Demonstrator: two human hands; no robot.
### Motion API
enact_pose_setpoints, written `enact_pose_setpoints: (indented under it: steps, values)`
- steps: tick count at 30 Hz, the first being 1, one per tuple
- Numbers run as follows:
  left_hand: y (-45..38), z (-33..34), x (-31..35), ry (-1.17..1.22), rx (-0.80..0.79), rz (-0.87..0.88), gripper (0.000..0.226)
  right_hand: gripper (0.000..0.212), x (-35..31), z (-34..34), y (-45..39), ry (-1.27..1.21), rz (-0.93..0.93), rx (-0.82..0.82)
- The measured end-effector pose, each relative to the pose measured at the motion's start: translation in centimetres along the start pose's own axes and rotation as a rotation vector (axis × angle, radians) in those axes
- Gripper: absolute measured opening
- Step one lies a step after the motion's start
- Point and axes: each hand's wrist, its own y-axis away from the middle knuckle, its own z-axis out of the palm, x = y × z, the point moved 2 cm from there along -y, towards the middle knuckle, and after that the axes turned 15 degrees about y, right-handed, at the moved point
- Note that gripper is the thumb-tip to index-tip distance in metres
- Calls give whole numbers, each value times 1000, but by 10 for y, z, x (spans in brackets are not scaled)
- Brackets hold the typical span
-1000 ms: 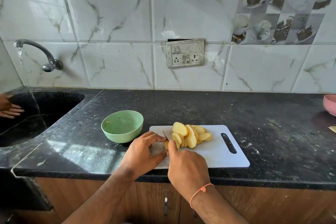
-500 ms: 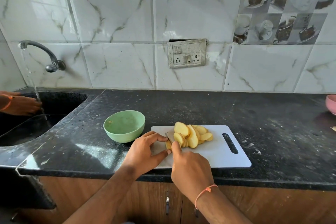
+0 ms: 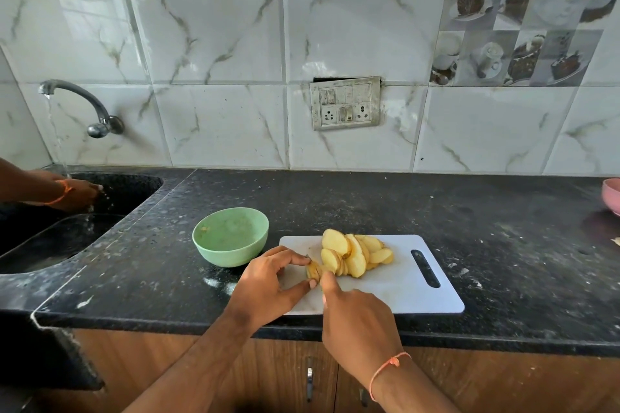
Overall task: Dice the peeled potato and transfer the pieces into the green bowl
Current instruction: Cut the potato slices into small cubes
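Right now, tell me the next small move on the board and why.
Probably one more cut through the potato end piece that the left hand pinches, with the knife in the right hand; only the blade tip shows. That stub is small, so keep the fingertips clear. The slices lie piled on the cutting board, none diced, and the green bowl holds no pieces.

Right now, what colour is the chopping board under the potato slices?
White, with a dark handle slot; the head view shows the chopping board best.
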Motion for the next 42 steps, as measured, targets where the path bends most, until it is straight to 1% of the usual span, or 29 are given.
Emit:
enact_pose_setpoints:
  steps: [7, 10, 13, 17, 21, 25, 31, 34, 38, 42]
  values:
    - [1, 0, 2, -12, 17, -11, 33, 42, -3, -1, -15, -14, 5, 20]
    - [0, 0, 5, 5, 16, -31, 32, 41, 0, 3, -5, -24, -1, -8]
    - [-1, -1, 7, 10, 5, -29, 30, 44, 1, 6, 4, -10, -21, -27]
    - [0, -1, 6, -4, 14, -30, 31, 40, 0, 4, -3, -10, 3, -5]
    - [0, -2, 6, 1, 16, -39, 31, 43, -5, 5, -6, -21, 19, 1]
    - [-1, -2, 4, 43, -3, -49, 31, 46, -1, 6, 1, -57, -4, -45]
    - [-1, -3, 0, 102, 24, -88, 29, 59, 0, 3, 17, -30, 3, -193]
    - [-1, -2, -2, 109, 24, -95, 29, 55, 2, -2, 22, -10, -15, -225]
    - [-2, -4, -3, 131, 12, -151, 31, 42, 12, -7, 27, -12, 2, -192]
    - [-2, -4, -4, 128, 12, -181, 33, 34, 18, -7, 31, -9, 68, -158]
